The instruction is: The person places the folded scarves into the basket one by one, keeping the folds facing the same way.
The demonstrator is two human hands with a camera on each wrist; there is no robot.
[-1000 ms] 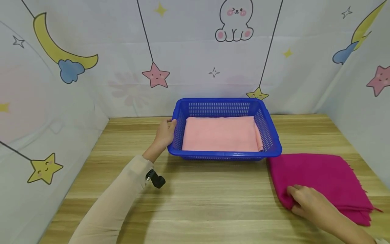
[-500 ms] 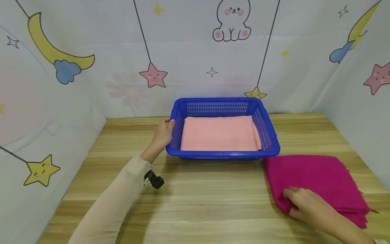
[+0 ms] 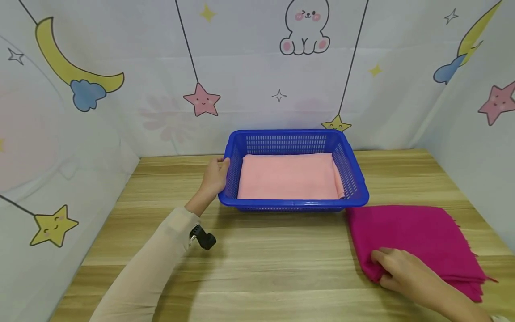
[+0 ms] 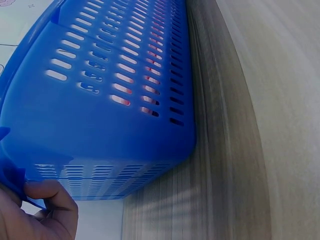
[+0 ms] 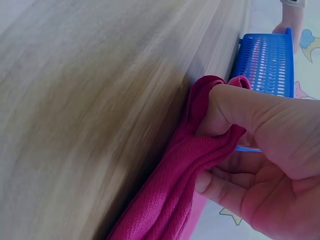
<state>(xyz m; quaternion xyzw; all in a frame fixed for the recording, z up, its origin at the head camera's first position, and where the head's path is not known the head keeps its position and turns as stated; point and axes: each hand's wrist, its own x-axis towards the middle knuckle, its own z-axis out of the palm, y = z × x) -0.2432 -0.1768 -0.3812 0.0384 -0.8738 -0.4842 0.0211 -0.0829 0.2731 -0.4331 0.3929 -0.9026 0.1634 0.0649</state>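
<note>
While the blue perforated plastic basket (image 3: pixel 295 203) is shown whole at the centre of the head view, its floor is mostly hidden by the folded pale pink cloth (image 3: pixel 287 176) laid inside it. The basket's left rim is gripped by the left hand (image 3: pixel 215 176), whose fingertips are largely concealed there; in the left wrist view a bent digit is revealed against the rim at the lower left, and pink is glimpsed through the wall slots. At the lower right of the head view, the near-left corner of a folded magenta woven cloth (image 3: pixel 418 237), fringed along its right edge, is grasped by the right hand (image 3: pixel 408 273). This grasp is half buried from above, but in the right wrist view the layers are seen pinched between thumb and fingers. The right forearm is cut off at the frame's lower right. Whether the magenta cloth is touched by the basket's near-right corner cannot be told. Room is left on the striped wooden table (image 3: pixel 257 268) at the lower centre, between that cloth and the cream left sleeve (image 3: pixel 153 264). Behind the basket, space is bounded by a white printed fabric backdrop (image 3: pixel 249 67).
</note>
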